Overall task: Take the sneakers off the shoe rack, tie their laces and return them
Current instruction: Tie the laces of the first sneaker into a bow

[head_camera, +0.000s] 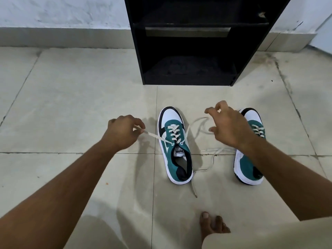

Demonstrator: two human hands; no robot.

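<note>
left fingers (138, 127) pinch one lace (156, 137) of the near sneaker (175, 146); right fingers (213, 112) spread, empty.

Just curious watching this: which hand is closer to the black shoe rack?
Right. The right hand hangs open above the floor between the two green-and-white sneakers, nearer the black wooden shoe rack. The left hand sits further back, pinching a lace.

Glossy tile floor (71, 97); sneaker (175, 144) seemingly matt suede, flat cloth laces (173, 133)
</note>
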